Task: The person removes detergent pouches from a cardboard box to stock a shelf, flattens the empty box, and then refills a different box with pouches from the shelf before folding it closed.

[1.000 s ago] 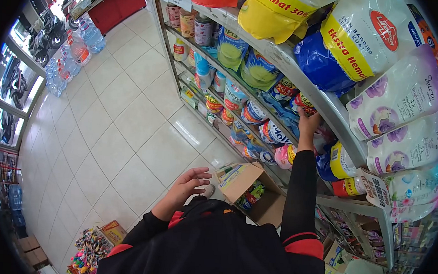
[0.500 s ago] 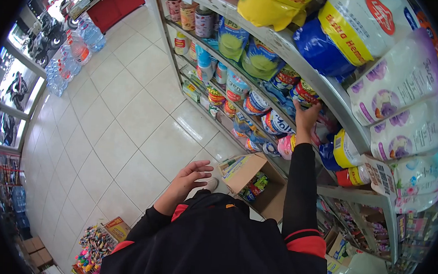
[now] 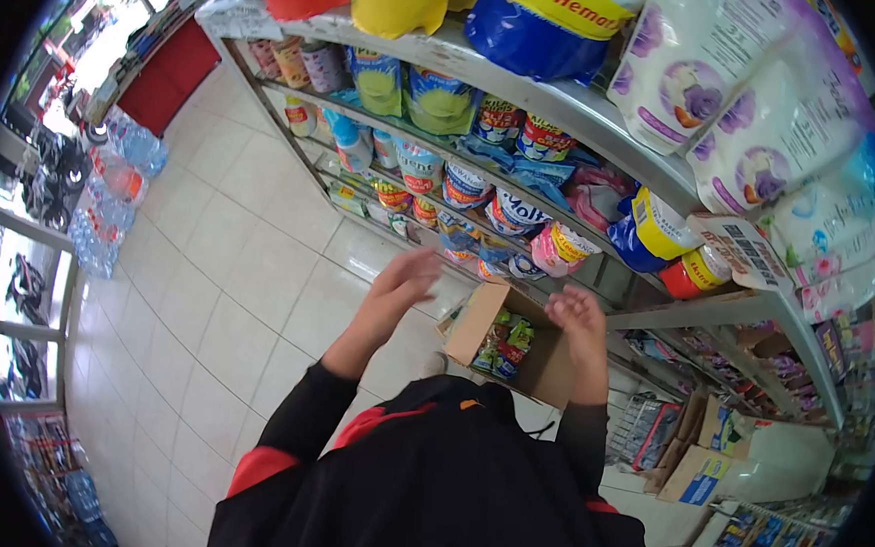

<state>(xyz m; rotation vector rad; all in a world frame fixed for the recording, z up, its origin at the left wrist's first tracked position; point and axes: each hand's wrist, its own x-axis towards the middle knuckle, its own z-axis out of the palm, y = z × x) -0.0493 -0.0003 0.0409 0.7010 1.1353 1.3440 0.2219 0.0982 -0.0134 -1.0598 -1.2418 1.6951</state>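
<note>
An open cardboard box (image 3: pixel 544 368) stands on the floor in front of the shelf, with green packets (image 3: pixel 503 344) lying inside. My right hand (image 3: pixel 579 317) is over the right edge of the box, fingers slightly bent and apart, holding nothing. To the left of the box my left hand (image 3: pixel 406 284) is raised over the floor, empty, a bit blurred, its fingers spread. Pouches and packs fill the shelf behind, among them a pink pack (image 3: pixel 561 248) just above my right hand and a blue and yellow pack (image 3: pixel 650 231).
The metal shelf's edge (image 3: pixel 569 93) curves above, loaded with large white and purple pouches (image 3: pixel 685 73). Water bottles (image 3: pixel 112 188) stand on the tiled floor (image 3: pixel 218 295) at the left. A wire basket (image 3: pixel 640 431) and flattened cartons (image 3: pixel 695 460) are at the lower right.
My right hand has come down from the shelf to the box. My left hand has risen and moved slightly forward. The view has turned and shifted to the right.
</note>
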